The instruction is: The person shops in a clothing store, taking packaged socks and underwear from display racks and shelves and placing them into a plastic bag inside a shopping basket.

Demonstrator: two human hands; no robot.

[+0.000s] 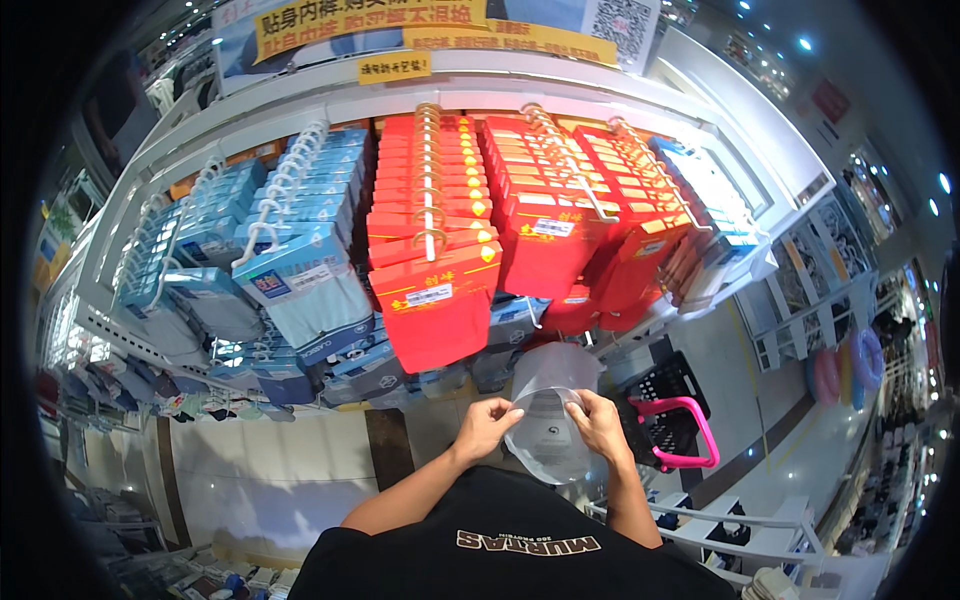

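While my left hand (486, 426) pinches one edge of a clear plastic bag (548, 438), my right hand (598, 424) pinches the other. Bag: near, between both hands. Far: hanging red packets (436, 318); blue packets (312, 292) to their left. Right of bag: black basket (680, 380), pink handle (708, 432).

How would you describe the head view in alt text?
A person's left hand and right hand hold a clear plastic bag before a shop rack, where red packages hang with blue packages to their left. A black basket with a pink handle is to the right.
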